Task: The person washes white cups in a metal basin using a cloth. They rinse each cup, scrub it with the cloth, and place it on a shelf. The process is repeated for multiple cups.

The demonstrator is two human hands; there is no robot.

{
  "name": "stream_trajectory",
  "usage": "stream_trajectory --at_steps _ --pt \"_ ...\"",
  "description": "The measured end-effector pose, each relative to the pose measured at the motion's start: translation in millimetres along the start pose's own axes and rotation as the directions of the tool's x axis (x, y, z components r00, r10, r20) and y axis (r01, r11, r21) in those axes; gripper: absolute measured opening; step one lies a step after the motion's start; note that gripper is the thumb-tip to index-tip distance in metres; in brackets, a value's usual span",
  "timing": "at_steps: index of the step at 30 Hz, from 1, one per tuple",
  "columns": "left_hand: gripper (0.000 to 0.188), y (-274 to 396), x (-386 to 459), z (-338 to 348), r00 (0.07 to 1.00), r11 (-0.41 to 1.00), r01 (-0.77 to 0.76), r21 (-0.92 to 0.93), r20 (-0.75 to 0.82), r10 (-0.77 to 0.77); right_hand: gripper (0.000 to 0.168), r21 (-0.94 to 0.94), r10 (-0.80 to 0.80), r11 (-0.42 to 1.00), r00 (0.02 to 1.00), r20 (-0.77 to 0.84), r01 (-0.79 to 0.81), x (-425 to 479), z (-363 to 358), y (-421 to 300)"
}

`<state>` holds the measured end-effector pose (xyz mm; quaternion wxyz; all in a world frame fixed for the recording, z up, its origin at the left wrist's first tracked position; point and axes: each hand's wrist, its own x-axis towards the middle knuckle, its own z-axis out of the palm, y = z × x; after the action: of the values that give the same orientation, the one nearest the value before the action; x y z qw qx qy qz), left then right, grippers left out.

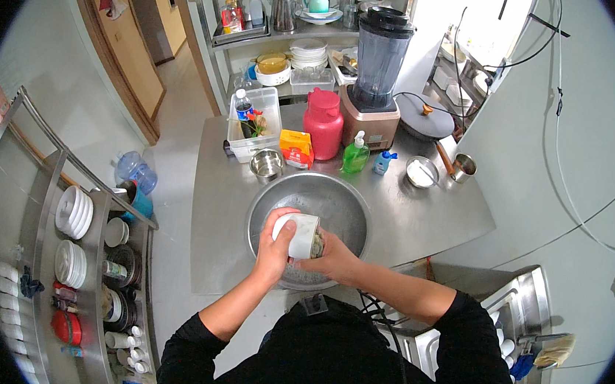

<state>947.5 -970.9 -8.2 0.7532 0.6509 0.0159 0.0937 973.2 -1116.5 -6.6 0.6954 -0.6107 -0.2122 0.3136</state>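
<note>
Over a large metal basin (339, 206) on the steel table, my left hand (276, 244) grips a white cup (302, 237) that is tipped on its side, its mouth facing right. A greenish-grey wad (318, 244), perhaps a scouring pad, shows at the cup's mouth. My right hand (337, 259) is curled round that wad and presses it against the mouth; its fingers are partly hidden. The inside of the cup cannot be seen. The basin's floor looks wet.
Behind the basin stand a metal bowl (267, 164), an orange-yellow packet (296, 149), a red jug (322, 127), a green pump bottle (356, 155), a small blue bottle (382, 162) and a blender (376, 87). A small bowl (422, 172) and a copper-coloured pot (462, 167) are at right.
</note>
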Motion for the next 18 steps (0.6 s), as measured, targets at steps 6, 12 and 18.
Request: stream_trajectory --at_steps 6,12,18 --pt "0.034 13 0 2 0.978 0.966 0.202 -0.159 -0.018 -0.207 0.05 -0.475 -0.286 0.836 0.957 0.051 0.275 7 -2 -1" --pt "0.039 -12 10 -25 0.807 0.793 0.584 -0.175 0.23 -0.544 0.042 -0.847 -0.31 0.259 0.87 0.383 0.465 12 -15 -17" --pt "0.044 -1 17 -16 0.842 0.855 0.516 0.039 0.158 -0.516 0.042 -0.632 -0.153 0.758 0.986 0.067 0.16 19 -23 2"
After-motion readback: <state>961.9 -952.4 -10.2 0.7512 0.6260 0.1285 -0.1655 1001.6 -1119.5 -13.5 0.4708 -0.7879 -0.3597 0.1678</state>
